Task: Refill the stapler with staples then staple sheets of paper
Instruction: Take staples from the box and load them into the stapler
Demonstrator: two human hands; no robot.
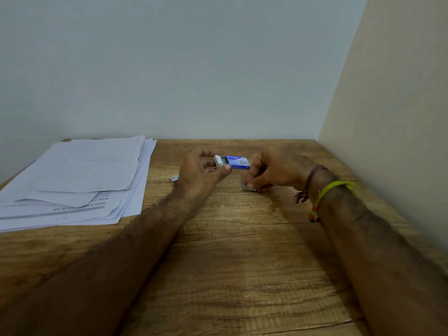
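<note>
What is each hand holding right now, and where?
Left hand grips the blue cardboard staple box at its slid-out white tray end. Right hand pinches a small silver staple strip against the wooden table.

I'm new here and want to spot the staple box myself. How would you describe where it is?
Start at the wooden table, right of the stack of papers. Near the far edge, the left hand holds the staple box. It is the only blue thing there, its white inner tray slid partly out.
</note>
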